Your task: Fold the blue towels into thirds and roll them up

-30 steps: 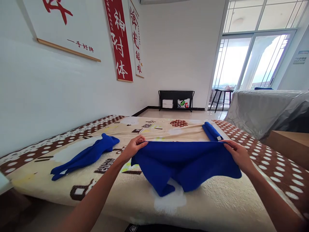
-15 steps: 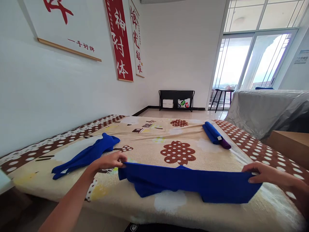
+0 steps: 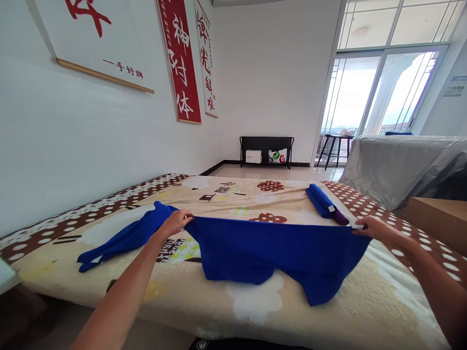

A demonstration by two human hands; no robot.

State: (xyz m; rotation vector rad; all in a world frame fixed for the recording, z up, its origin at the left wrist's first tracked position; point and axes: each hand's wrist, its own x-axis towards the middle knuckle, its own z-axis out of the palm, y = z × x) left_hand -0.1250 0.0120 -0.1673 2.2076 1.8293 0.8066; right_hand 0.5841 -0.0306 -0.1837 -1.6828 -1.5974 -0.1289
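Note:
A blue cloth (image 3: 277, 248) is stretched between my two hands above the front part of the bed, its lower edge hanging unevenly. My left hand (image 3: 178, 221) pinches its upper left corner. The upper right corner, near a small white tag, is pinched by my right hand (image 3: 368, 230). Left of my left hand, a second blue cloth (image 3: 127, 237) lies crumpled on the patterned blanket (image 3: 255, 304). Rolled blue cloths (image 3: 321, 200) lie at the right, beside a purple roll (image 3: 341, 217).
A cardboard box (image 3: 438, 216) stands at the right of the bed, near a plastic-covered piece of furniture (image 3: 401, 163). Beyond the bed are a low black rack (image 3: 267, 144) and a dark stool (image 3: 339, 138). A white wall with hanging scrolls (image 3: 182, 68) runs along the left.
Both hands have moved up and away from me with the blue cloth, my right hand also leftward. More of the cloth now hangs down below its upper edge.

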